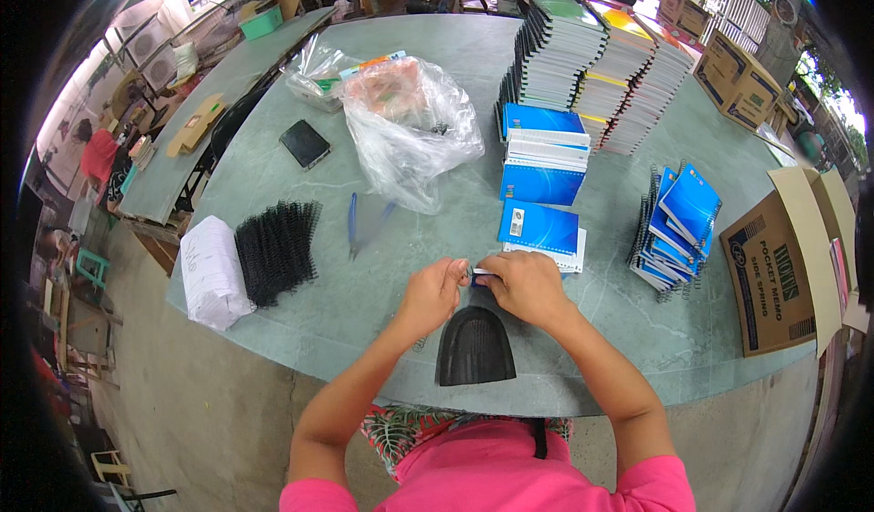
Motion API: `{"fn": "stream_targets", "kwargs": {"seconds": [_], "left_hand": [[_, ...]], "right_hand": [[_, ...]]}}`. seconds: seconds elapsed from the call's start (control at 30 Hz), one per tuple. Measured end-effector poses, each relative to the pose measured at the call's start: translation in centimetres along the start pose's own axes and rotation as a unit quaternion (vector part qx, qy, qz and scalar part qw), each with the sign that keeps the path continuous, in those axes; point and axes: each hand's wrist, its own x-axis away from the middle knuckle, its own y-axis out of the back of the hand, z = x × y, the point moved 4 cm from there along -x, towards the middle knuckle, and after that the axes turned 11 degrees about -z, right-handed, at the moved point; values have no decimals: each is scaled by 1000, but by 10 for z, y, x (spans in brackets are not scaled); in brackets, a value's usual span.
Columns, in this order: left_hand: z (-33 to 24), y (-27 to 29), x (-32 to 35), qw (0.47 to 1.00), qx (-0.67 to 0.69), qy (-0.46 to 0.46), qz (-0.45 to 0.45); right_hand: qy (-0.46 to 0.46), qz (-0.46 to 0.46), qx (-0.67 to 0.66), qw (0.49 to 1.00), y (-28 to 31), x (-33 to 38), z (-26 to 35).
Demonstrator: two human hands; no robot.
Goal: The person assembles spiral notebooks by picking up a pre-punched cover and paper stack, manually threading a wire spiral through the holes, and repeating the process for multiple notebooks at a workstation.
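Observation:
Near the front of the table my right hand (530, 286) pinches a small notebook (480, 279), mostly hidden under the fingers. Close beside it, the fingers of my left hand (437, 291) are pressed together at the notebook's left edge; what they grip is too small to make out. Just below both hands lies a black ribbed rubber pad (475, 348). Beyond my right hand are loose blue-covered notebooks (539, 227) with punched edges, and a taller blue-and-white pile (544, 157) behind them. Blue-handled pliers (353, 223) rest on the table ahead of my left hand.
At left, black spiral coils (278, 253) lie against a white wrapped bundle (214, 273). A clear plastic bag (414, 134) and a black flat case (305, 143) sit farther back. Tall notebook stacks (564, 57), bound blue notebooks (678, 225) and an open carton (774, 271) stand right.

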Motion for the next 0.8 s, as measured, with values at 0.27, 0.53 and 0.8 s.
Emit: {"fn": "stream_targets", "kwargs": {"seconds": [0.27, 0.53, 0.8], "left_hand": [[9, 33, -13, 971, -153, -125, 133], [-3, 32, -13, 974, -139, -154, 90], [0, 23, -20, 968, -127, -210, 60]], "right_hand": [[-34, 83, 24, 996, 6, -10, 12], [-84, -79, -193, 974, 3, -7, 12], [-32, -46, -207, 977, -6, -12, 13]]}}
